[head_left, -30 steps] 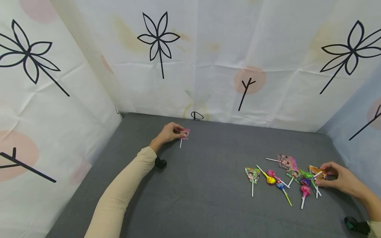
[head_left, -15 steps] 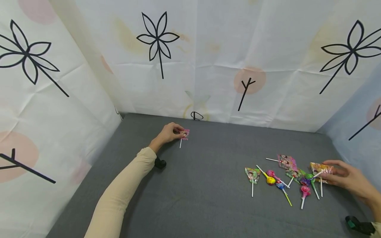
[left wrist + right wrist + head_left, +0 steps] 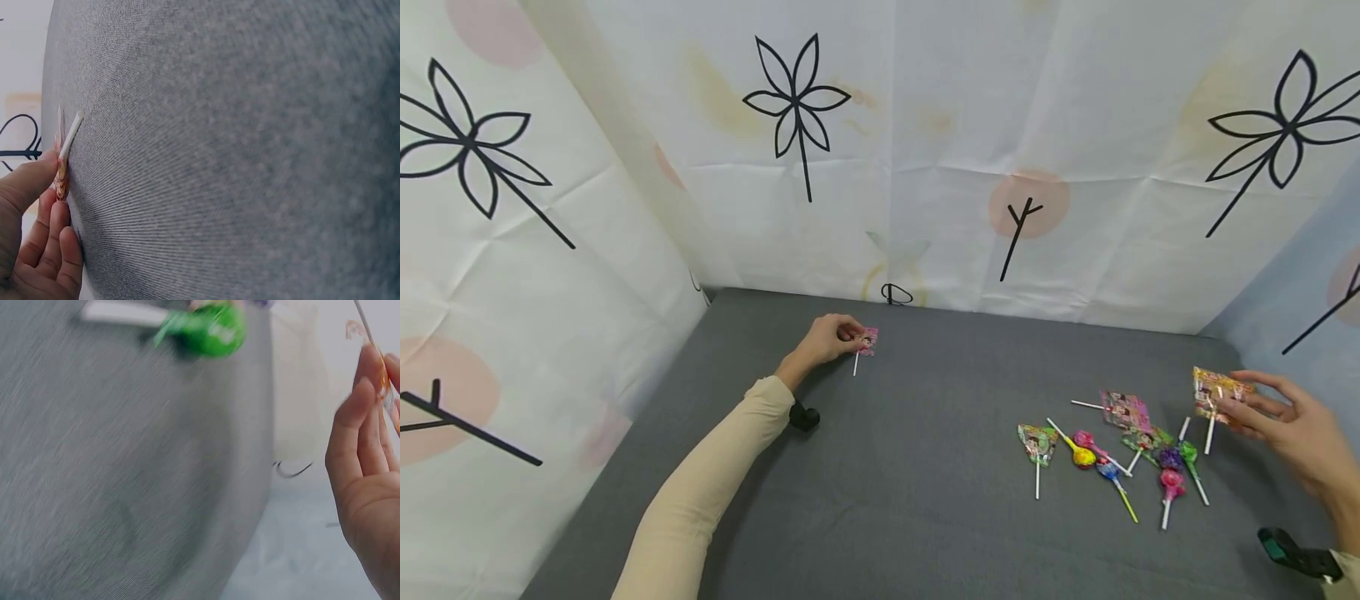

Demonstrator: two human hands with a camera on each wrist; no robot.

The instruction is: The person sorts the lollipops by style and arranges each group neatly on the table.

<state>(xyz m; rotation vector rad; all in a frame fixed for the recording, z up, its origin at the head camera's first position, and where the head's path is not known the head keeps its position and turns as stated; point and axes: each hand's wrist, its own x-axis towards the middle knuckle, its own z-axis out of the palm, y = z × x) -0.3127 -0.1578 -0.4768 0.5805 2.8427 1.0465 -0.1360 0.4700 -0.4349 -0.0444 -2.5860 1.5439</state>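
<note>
Sorting wrapped lollipops on the grey table [image 3: 925, 467]

Our right hand [image 3: 1292, 429] pinches an orange-wrapped lollipop [image 3: 1213, 392] aloft; our left hand [image 3: 826, 340] pinches the pink-wrapped lollipop [image 3: 868, 341]. We'd best lift clear of the pile [image 3: 1120, 450].

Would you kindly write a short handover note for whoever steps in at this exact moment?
Left hand: far across the grey mat, fingers pinching a pink-wrapped lollipop that lies on the mat, stick toward the person.
Right hand: raised at the right side, pinching an orange-wrapped lollipop clear of the mat.
Pile of lollipops: loose on the mat near the right hand, sticks pointing various ways.
Done: one pink lollipop sits apart on the left; one orange lollipop is lifted from the pile.
Left: judging by the layout, the orange one has yet to be set down and the pile remains unsorted.
</note>
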